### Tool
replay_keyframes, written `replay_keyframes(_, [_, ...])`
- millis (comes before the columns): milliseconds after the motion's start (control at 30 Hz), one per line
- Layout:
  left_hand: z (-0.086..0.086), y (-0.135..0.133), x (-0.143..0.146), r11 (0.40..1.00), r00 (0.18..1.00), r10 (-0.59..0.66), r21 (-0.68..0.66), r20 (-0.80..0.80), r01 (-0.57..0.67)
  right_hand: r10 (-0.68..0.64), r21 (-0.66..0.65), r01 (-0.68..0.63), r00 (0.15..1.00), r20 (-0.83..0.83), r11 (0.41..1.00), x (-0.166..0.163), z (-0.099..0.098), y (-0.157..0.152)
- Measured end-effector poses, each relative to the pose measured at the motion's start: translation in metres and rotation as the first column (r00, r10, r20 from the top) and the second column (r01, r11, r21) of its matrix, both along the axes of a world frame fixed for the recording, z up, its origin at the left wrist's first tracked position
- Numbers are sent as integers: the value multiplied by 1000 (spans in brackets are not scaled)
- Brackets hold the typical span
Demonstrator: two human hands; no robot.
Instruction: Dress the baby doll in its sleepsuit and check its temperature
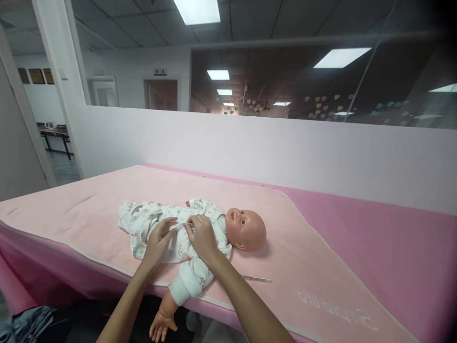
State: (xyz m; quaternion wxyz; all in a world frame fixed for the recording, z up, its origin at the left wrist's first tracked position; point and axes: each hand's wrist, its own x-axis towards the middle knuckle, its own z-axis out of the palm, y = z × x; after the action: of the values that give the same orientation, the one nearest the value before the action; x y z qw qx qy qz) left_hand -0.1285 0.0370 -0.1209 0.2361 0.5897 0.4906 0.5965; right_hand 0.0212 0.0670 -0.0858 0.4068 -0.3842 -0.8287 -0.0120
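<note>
A baby doll (246,231) lies on its back with its head to the right. It wears a white patterned bodysuit (180,247) with small snaps near the collar. At the doll's belly, my left hand (162,238) pinches the front edge of the bodysuit. My right hand (202,233) is closed on the same edge, nearer the chest, a short gap from my left. What lies under the fingertips is partly hidden. The doll's near arm (166,312) hangs over the table's front edge, its sleeve bunched up. Its far arm rests on the mat.
A pink mat (285,257) with a pale border covers the table over a darker pink cloth (374,219). A thin clear stick, perhaps a thermometer (257,278), lies beside my right forearm. Behind stands a white half wall (250,143) with glass above.
</note>
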Motion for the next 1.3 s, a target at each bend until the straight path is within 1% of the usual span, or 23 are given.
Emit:
replay_keyframes(100, [0, 0, 1, 997, 988, 79, 31, -135, -76, 0, 0, 0, 1000, 2, 1000, 0, 1, -1])
replay_keyframes(200, [1, 0, 3, 985, 937, 172, 74, -304, -156, 5, 7, -5, 1000, 3, 1000, 0, 1, -1])
replay_keyframes(267, [2, 0, 4, 981, 915, 192, 95, -354, -169, 6, 14, -6, 1000, 10, 1000, 0, 1, 0])
replay_keyframes(333, [2, 1, 4, 980, 911, 196, 104, -363, -169, 4, 22, -4, 1000, 20, 1000, 0, 0, 1])
replay_keyframes(433, [1, 1, 4, 982, 922, 184, 104, -340, -158, 1, 30, -2, 999, 33, 1000, 0, 0, 1])
replay_keyframes(700, [-4, 3, -2, 993, 971, 111, 70, -212, -98, -12, 22, 11, 998, 56, 1000, 0, 1, 0])
replay_keyframes(933, [-8, 6, -5, 997, 990, 72, 39, -119, -68, 11, 19, -11, 999, 36, 1000, 1, 1, -1])
replay_keyframes(1200, [-2, 3, -1, 999, 1000, 0, 41, 11, -1, -30, 44, 27, 998, 63, 999, -1, 0, 0])
replay_keyframes(1300, [1, 1, 1, 999, 1000, 6, 35, -2, -6, -45, 50, 42, 996, 71, 998, -2, -1, 0])
